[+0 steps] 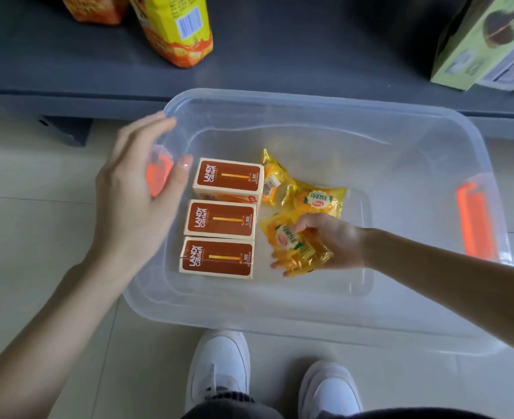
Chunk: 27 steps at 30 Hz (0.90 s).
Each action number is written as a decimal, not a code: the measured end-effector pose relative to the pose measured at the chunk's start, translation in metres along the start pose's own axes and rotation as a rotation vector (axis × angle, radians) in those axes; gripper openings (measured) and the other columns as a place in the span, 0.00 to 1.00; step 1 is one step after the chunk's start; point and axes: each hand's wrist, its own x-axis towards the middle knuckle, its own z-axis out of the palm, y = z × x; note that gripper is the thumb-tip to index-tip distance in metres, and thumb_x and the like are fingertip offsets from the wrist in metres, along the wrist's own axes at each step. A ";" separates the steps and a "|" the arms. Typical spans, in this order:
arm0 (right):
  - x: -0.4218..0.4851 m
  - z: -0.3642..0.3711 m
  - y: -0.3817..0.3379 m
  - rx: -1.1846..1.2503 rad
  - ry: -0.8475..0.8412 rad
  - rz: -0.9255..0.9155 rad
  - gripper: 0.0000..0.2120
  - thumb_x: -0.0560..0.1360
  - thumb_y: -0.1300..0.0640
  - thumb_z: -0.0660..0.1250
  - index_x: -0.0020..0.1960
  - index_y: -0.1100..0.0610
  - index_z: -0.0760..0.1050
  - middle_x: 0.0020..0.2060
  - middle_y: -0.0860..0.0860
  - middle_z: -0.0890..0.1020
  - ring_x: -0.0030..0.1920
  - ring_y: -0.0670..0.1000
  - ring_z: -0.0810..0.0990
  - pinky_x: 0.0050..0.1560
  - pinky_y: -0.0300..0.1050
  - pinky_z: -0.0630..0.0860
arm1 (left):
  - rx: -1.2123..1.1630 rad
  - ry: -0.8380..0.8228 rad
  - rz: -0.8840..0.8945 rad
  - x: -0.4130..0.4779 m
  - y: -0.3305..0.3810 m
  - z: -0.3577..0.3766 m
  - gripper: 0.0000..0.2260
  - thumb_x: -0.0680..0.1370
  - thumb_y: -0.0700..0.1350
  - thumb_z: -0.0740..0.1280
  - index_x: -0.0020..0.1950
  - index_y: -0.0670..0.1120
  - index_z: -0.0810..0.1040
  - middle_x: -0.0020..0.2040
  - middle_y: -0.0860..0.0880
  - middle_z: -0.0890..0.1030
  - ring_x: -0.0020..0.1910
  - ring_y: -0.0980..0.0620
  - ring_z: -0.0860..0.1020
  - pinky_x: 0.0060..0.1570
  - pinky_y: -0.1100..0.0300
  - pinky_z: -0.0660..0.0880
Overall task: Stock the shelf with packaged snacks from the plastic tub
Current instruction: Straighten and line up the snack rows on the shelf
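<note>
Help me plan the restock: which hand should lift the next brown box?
Left. The left hand hovers open right beside the brown boxes, while the right hand grips a yellow packet.

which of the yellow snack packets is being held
The nearest yellow packet, gripped by the right hand; the other two lie loose nearer the shelf.

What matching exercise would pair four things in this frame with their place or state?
Things:
1. right hand
2. left hand
3. three brown boxes
4. green carton

Place or state:
A. stands on the shelf, at the right
B. open, above the left rim of the tub
C. lie side by side in the tub
D. grips a yellow packet

Pairs: 1-D, 2-B, 3-C, 4-A.
</note>
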 end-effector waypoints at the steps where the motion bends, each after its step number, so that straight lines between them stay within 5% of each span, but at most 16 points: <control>1: -0.010 -0.001 -0.007 0.031 -0.009 -0.045 0.21 0.75 0.59 0.60 0.66 0.63 0.69 0.58 0.64 0.79 0.58 0.65 0.79 0.60 0.60 0.74 | -0.035 -0.030 0.058 -0.001 0.008 0.000 0.17 0.79 0.47 0.63 0.67 0.45 0.74 0.64 0.56 0.71 0.62 0.63 0.70 0.61 0.77 0.62; 4: -0.045 0.000 -0.029 -0.100 -0.066 -0.148 0.22 0.71 0.59 0.66 0.65 0.61 0.72 0.57 0.62 0.80 0.56 0.63 0.80 0.57 0.58 0.77 | -0.210 -0.271 -0.052 0.003 0.038 0.008 0.18 0.78 0.58 0.63 0.66 0.54 0.73 0.62 0.60 0.75 0.61 0.63 0.74 0.61 0.70 0.69; 8: -0.085 0.008 -0.052 -0.435 -0.114 -0.195 0.16 0.75 0.57 0.66 0.61 0.60 0.75 0.56 0.59 0.82 0.57 0.60 0.81 0.57 0.52 0.78 | -0.380 -0.573 -0.213 0.019 0.063 0.030 0.17 0.78 0.53 0.61 0.65 0.50 0.75 0.58 0.60 0.77 0.50 0.77 0.73 0.49 0.82 0.67; 12: -0.104 0.024 -0.060 -0.632 -0.032 -0.276 0.14 0.71 0.53 0.68 0.54 0.58 0.80 0.51 0.56 0.84 0.51 0.55 0.83 0.52 0.47 0.79 | -0.568 -0.694 -0.281 0.020 0.073 0.047 0.14 0.79 0.49 0.63 0.54 0.41 0.82 0.48 0.46 0.85 0.49 0.56 0.82 0.50 0.63 0.76; 14: -0.106 0.030 -0.060 -0.673 0.018 -0.330 0.12 0.69 0.52 0.68 0.49 0.56 0.82 0.46 0.54 0.85 0.47 0.52 0.84 0.47 0.43 0.79 | -0.611 -0.651 -0.313 0.015 0.074 0.052 0.13 0.77 0.48 0.66 0.51 0.39 0.83 0.46 0.41 0.84 0.46 0.48 0.83 0.47 0.57 0.79; 19: -0.104 0.028 -0.051 -0.624 0.159 -0.403 0.10 0.65 0.51 0.72 0.42 0.56 0.84 0.40 0.52 0.86 0.40 0.49 0.84 0.41 0.41 0.79 | -0.714 -0.410 -0.508 0.007 0.068 0.054 0.13 0.78 0.47 0.66 0.46 0.37 0.82 0.42 0.37 0.83 0.40 0.47 0.82 0.39 0.55 0.81; 23: -0.095 0.030 -0.034 -0.409 0.248 -0.426 0.09 0.63 0.54 0.73 0.40 0.58 0.83 0.33 0.51 0.84 0.30 0.45 0.81 0.28 0.35 0.74 | -0.550 -0.222 -0.430 0.000 0.060 0.058 0.22 0.76 0.55 0.66 0.42 0.34 0.78 0.41 0.32 0.79 0.43 0.33 0.79 0.43 0.38 0.78; 27: -0.082 0.042 -0.020 -0.302 0.336 -0.497 0.14 0.60 0.53 0.74 0.42 0.60 0.82 0.32 0.53 0.84 0.27 0.46 0.79 0.26 0.35 0.73 | -0.345 -0.062 -0.305 -0.004 0.057 0.058 0.20 0.80 0.51 0.63 0.38 0.36 0.78 0.34 0.38 0.79 0.37 0.38 0.77 0.37 0.42 0.75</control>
